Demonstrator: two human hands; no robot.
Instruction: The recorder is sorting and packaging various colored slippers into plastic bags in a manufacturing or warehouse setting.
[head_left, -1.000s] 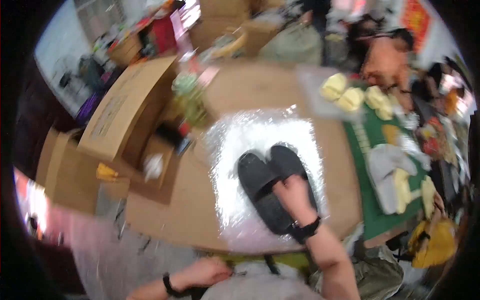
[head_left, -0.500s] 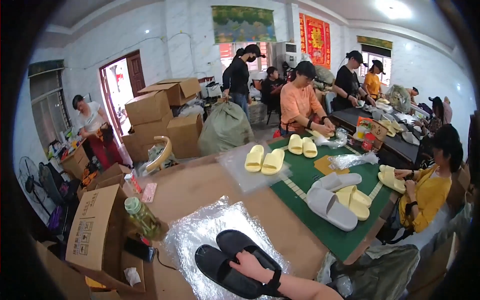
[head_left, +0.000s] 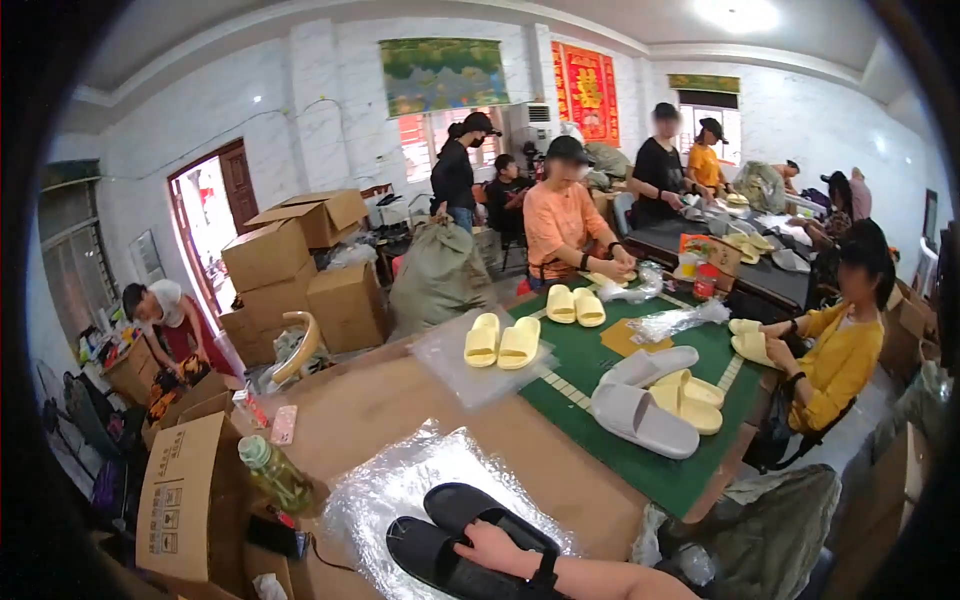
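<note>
The room is bright and evenly lit, with a ceiling lamp blown out to white at the top and daylight entering through the doorway and windows. Glare glints off the clear plastic sheet. Shadows are soft. Fisheye distortion bends walls and edges, a black vignette rings the frame, and faces appear blurred.

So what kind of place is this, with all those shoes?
Probably a small packing workshop for slippers. The right hand rests on black slippers lying on a clear plastic bag, yellow slippers lie on the tables, and cardboard boxes are stacked behind.
</note>
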